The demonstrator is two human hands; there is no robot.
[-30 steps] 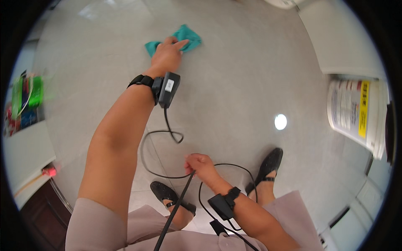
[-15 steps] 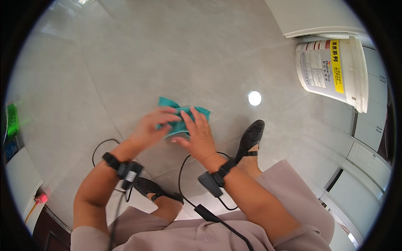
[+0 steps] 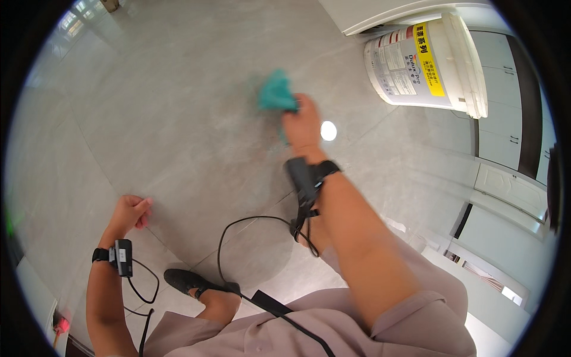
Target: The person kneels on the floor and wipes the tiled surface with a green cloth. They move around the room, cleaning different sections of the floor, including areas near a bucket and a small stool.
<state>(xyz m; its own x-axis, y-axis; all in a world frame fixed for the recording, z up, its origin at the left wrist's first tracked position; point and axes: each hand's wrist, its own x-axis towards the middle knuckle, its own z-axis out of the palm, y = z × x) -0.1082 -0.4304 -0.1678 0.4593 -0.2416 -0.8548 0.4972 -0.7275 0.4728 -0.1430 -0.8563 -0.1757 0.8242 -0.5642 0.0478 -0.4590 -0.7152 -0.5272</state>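
Observation:
A teal cloth hangs bunched from my right hand, which is stretched out ahead of me with its fingers closed on the cloth. The cloth is slightly blurred, and I cannot tell whether it touches the floor. Off to the left, my left hand is held with its fingers curled in and nothing visible in them. Black straps with small dark devices circle both wrists, and a black cable runs from them past my lap.
Grey tiled floor spreads ahead. A large white bucket stands at the far right beside white cabinets. My black shoe is planted below; my right forearm mostly hides the other. A round light reflection lies beside my right hand.
Both hands were together at the cloth. My right hand has carried it forward, while my left hand has let go and moved off to the left. The view has shifted.

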